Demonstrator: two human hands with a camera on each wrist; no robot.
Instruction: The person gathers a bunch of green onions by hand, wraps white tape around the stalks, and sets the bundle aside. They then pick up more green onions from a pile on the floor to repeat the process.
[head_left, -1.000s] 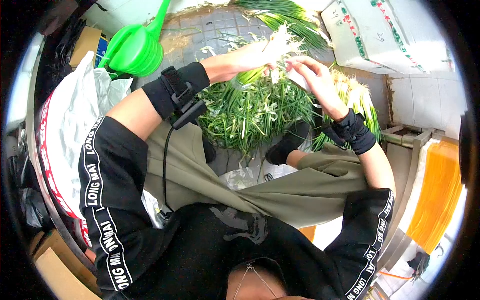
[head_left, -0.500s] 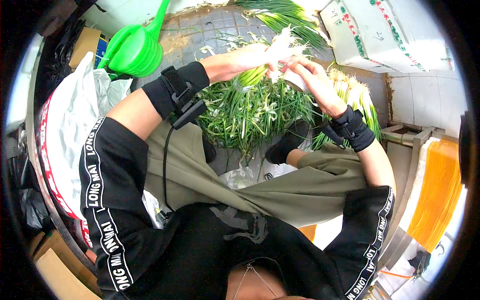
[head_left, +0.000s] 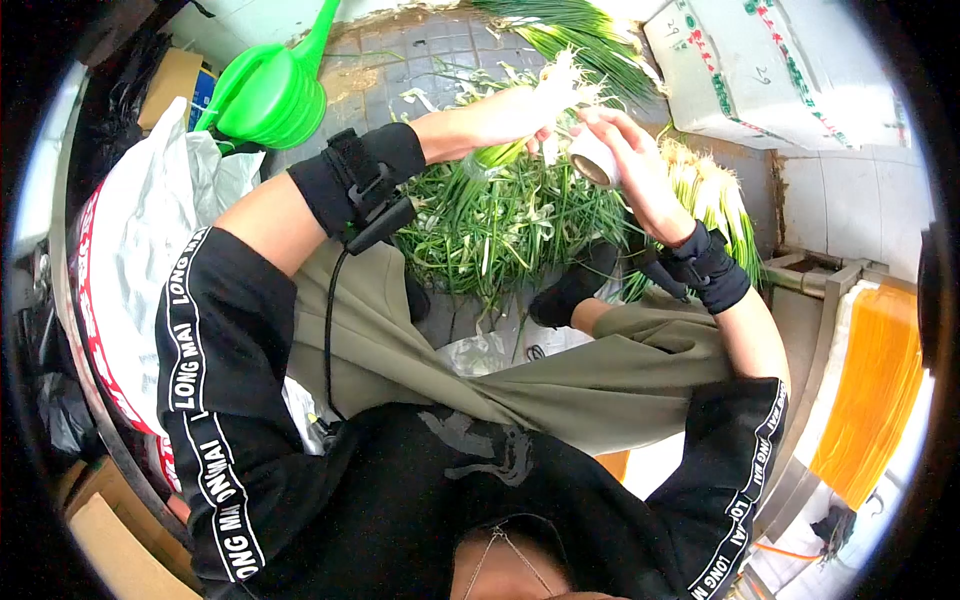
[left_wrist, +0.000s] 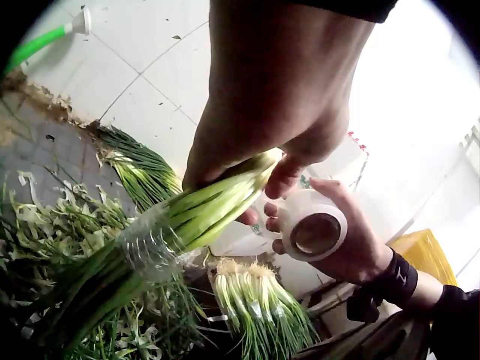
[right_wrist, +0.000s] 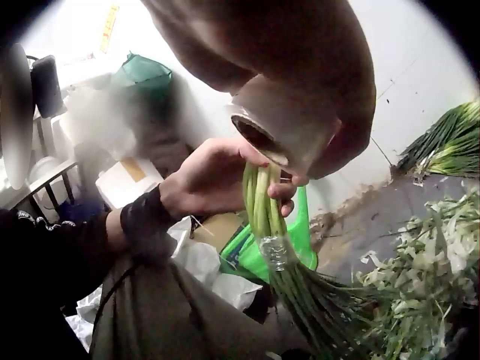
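Note:
My left hand [head_left: 508, 112] grips a bunch of green onions [left_wrist: 217, 208] near its white ends, with the stringy roots [head_left: 565, 78] sticking out beyond the fingers. A band of clear tape [left_wrist: 146, 244] wraps the stems lower down, and the green leaves hang below it. In my right hand [head_left: 645, 175] is a roll of clear tape [head_left: 596, 160], its round core facing outward. Both hands are close together, the right fingertips right beside the white ends. In the right wrist view the roll overlaps the left fingers.
Loose leaves and trimmings [head_left: 500, 230] cover the floor between the feet. More green onions lie at the right [left_wrist: 259, 300] and at the back [head_left: 580, 45]. A green watering can [head_left: 275, 100] and white sack [head_left: 150, 260] stand left; a white box [head_left: 760, 80] stands back right.
The right hand came in closer to the left, then drew slightly back. The tape roll has turned, so its core now shows in the head view. The left hand still grips the bunch.

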